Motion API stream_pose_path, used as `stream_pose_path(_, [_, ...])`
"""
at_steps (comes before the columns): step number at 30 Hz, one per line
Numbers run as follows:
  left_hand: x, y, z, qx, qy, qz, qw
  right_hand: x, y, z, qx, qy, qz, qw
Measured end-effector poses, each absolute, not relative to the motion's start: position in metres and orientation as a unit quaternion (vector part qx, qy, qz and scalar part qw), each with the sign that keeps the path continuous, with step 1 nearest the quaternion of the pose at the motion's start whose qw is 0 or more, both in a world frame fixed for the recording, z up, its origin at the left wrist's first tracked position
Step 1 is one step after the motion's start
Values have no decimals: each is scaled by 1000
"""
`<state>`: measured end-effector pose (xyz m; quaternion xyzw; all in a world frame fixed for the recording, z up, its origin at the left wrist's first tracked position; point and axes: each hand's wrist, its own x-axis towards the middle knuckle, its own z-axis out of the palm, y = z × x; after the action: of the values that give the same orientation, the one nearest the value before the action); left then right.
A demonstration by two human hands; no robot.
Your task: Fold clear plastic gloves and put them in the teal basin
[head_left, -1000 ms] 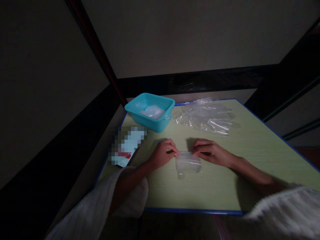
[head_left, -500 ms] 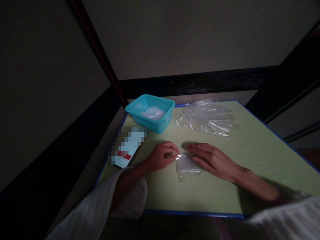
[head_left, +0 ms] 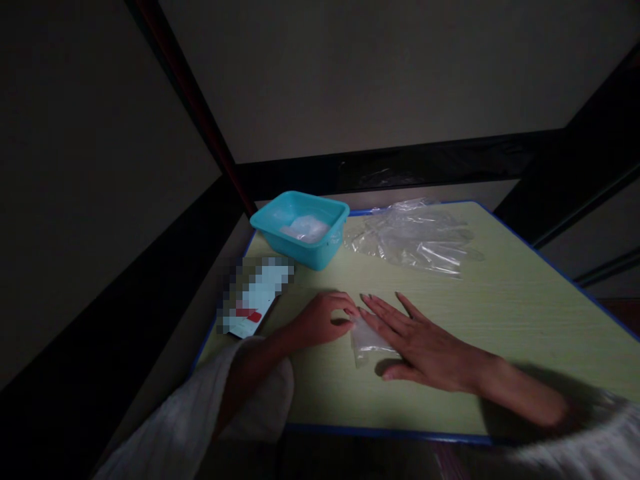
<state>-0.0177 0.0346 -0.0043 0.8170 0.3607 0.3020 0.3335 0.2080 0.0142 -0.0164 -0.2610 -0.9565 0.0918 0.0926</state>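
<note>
A small folded packet of clear plastic film (head_left: 371, 343) lies on the table in front of me, and it looks like the same film as the gloves farther back. At its upper left corner, the thumb and fingertips of my left hand (head_left: 327, 320) are closed in a pinch. My right hand (head_left: 423, 343) lies flat with its fingers spread, covering the packet's right and upper part. Farther back are clear disposable plastic gloves (head_left: 420, 237), spread out and overlapping, their fingers pointing right.
A turquoise plastic basin (head_left: 320, 257) at the back left holds whitish, crumpled clear plastic (head_left: 307, 229). In front of it lies a phone (head_left: 255, 300), its screen lit and partly blurred out. The pale wooden tabletop (head_left: 510, 300) has a blue edge, with walls behind and to the left.
My right hand has moved down and spread its fingers, turning flatter over the packet and covering more of it. My left hand still pinches the corner, nearly unmoved.
</note>
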Motion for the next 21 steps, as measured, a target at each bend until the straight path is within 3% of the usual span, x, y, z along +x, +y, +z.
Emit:
stream_pose_path(6, [-18,36,-6,806,369,301,352,211,19,3,-236,-951,178,94])
stream_pose_path(9, [-15,37,-10,787,405,315,343,212,26,13,-292,-909,242,170])
stream_pose_path(12, [-10,36,-13,772,442,323,322,210,36,12,-386,-863,232,228])
stream_pose_path(21, [-5,30,-6,790,453,269,314,205,48,-6,-426,-862,218,169])
